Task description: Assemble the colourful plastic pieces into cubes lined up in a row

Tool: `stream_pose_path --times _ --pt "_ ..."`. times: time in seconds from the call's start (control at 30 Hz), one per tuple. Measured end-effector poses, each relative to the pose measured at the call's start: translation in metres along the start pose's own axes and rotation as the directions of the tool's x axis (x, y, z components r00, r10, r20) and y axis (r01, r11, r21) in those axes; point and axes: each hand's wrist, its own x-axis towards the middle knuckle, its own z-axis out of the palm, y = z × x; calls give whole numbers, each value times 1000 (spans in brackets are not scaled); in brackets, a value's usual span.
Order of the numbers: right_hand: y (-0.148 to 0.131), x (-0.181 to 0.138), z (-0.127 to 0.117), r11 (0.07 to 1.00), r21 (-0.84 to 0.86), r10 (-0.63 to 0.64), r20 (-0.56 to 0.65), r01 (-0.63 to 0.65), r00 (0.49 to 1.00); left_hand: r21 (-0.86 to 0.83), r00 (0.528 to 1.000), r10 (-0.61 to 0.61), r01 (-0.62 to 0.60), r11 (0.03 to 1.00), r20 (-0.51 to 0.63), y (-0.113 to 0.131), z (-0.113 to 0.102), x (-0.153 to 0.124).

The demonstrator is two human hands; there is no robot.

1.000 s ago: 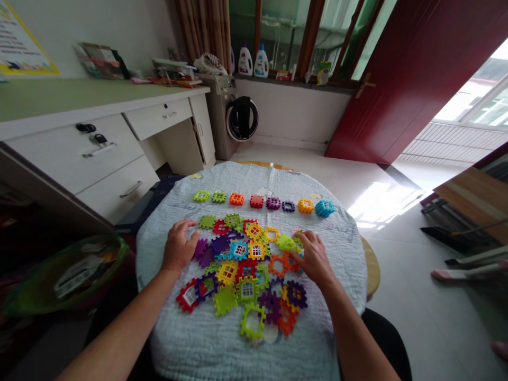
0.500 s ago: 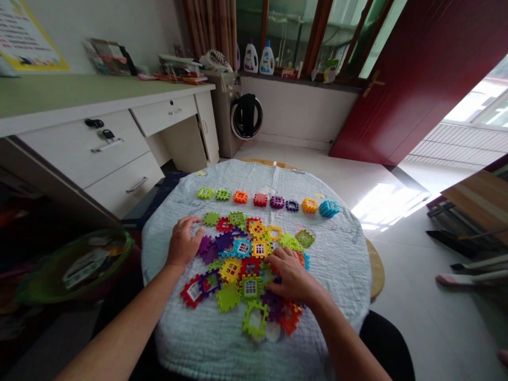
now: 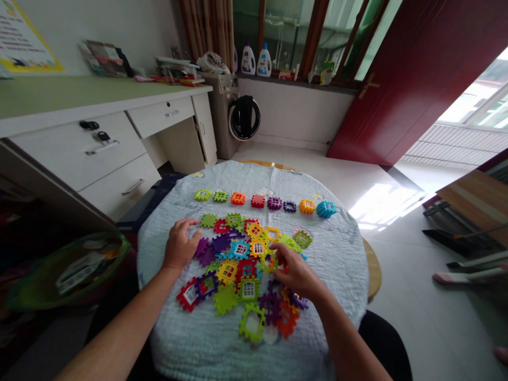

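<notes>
A pile of plastic interlocking building tiles with notched edges lies on the cloth, in purple, red, yellow, blue, green and orange; many have window openings. My left hand [image 3: 180,244] rests on the cloth at the pile's left edge, fingers apart, beside a solid green tile [image 3: 208,220] and purple tiles [image 3: 202,246]. It holds nothing. On the pile's right side, my right hand [image 3: 296,269] has its fingers and thumb curled at a green window tile [image 3: 269,263], whose right part the hand hides. A lone green frame tile [image 3: 303,238] lies beyond that hand.
Behind the pile runs a row of tile stacks, from a green stack [image 3: 202,195] to a taller blue stack [image 3: 326,209]. A pale blue cloth [image 3: 337,275] covers the round table. A green basket [image 3: 75,270] stands left; a white desk [image 3: 99,153] and washing machine [image 3: 226,116] are beyond.
My right hand has drawn its fingers and thumb closer together, and the green window tile at them has shifted slightly away from me. My left hand stays in place; the view shifts slightly.
</notes>
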Motion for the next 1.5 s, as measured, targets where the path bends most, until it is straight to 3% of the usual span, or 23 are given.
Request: stream_pose_path --times 0.17,0.57,0.77,1.0,1.13,1.27,1.5 --pt "14 5 -13 996 5 84 -219 -85 972 8 1000 -1 1 1000 6 0 0 0" --pt "34 -6 -40 971 -152 106 -406 -182 907 36 1000 21 -22 999 20 -5 2 -1" --pt "33 9 -18 991 37 131 -374 -126 918 32 999 20 -21 999 27 -4 2 -1" --pt "45 3 -24 960 -171 130 -437 -224 890 16 1000 6 -6 1000 27 -3 2 -1" --pt "48 4 -26 935 -302 16 -488 -186 873 13 999 5 -6 1000 33 -4 2 -1" --pt "44 16 -16 925 -351 -13 -420 -149 908 10 999 4 -5 1000 40 -4 2 -1" --pt "41 29 -7 847 -475 73 -339 -238 938 11 999 1 -1 1000 48 -2 0 -1"
